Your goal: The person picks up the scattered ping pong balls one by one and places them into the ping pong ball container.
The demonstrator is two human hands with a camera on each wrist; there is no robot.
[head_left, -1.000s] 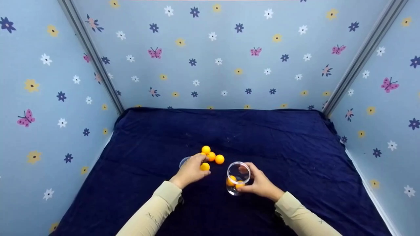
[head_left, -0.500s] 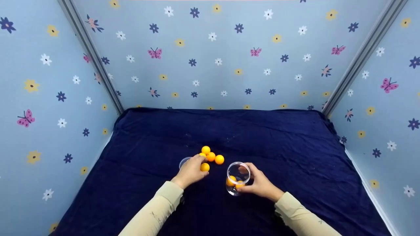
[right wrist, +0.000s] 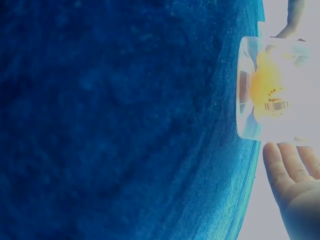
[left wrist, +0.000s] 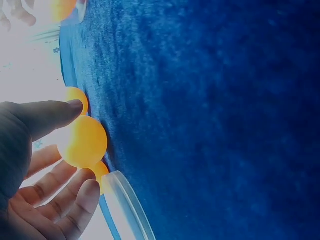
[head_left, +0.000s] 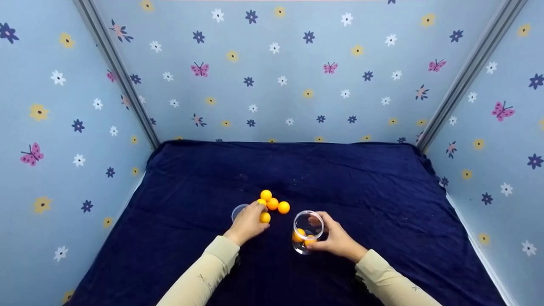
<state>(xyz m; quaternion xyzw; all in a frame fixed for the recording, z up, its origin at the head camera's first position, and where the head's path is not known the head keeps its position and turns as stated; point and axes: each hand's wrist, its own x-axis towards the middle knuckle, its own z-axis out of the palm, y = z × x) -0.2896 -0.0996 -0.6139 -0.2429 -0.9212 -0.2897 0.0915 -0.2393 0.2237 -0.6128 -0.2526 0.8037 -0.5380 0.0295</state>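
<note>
Thumb and fingers of your left hand (head_left: 247, 224) arch to either side of the nearest orange ball (head_left: 265, 218), back of the hand toward the head camera. Left wrist view: thumb above, fingertips below, ball between. Contact is unclear; from these views you cannot tell whether they pinch it.

Your right hand (head_left: 338, 239) is clamped round the right side of a clear jar (head_left: 307, 225), thumb nearer you, fingers on the far side. Jar mouth faces up; two balls inside (head_left: 299, 235) sit low. Base against cloth: not certain.

Both forearms, in pale sleeves (head_left: 202, 274), slant inward from your side.

Edges: four other orange balls (head_left: 272, 204) bunch just past your left fingertips, the rightmost closest to the jar. A clear round rim (head_left: 236, 210) lies just beside your left hand, on its outer side, partly hidden by it.

Room: a strip of navy cloth (head_left: 361, 182) separates your hands. Beyond the balls it runs broad and creased to the flowered back wall (head_left: 280, 102). Side walls (head_left: 505, 140) stand well apart from either hand.
</note>
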